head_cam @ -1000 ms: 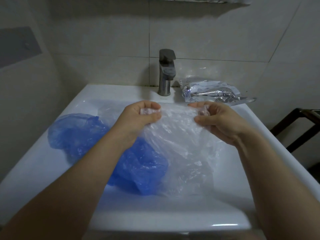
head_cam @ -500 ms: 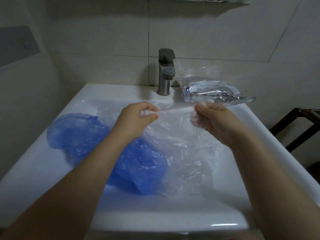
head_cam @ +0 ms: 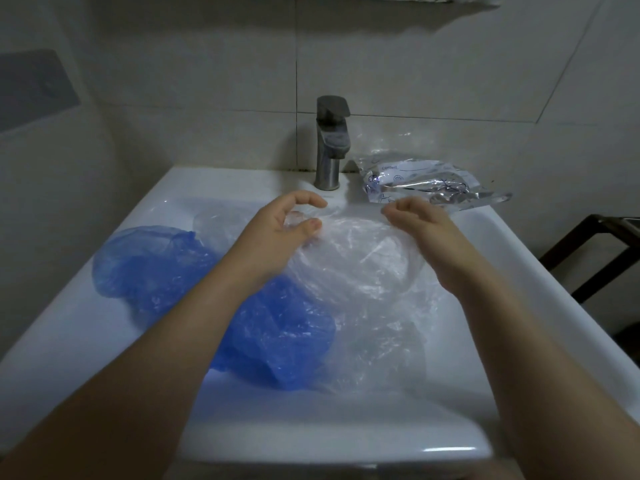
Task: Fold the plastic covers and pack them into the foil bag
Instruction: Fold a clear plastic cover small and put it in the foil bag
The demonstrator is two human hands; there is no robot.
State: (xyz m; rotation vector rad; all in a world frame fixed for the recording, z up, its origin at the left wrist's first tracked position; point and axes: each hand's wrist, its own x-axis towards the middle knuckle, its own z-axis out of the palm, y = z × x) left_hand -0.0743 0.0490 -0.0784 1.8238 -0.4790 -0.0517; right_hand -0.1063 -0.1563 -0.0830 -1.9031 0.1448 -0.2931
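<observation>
The clear cover (head_cam: 363, 258) is pinched loosely by left hand (head_cam: 284, 230) and right hand (head_cam: 419, 226), seemingly spread for folding, with the foil bag (head_cam: 426, 183) waiting just beyond the right hand.

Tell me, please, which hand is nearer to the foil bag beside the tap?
The right hand: its fingertips sit just in front of the foil bag, over the clear plastic cover. The left hand is farther left, in front of the tap.
</observation>
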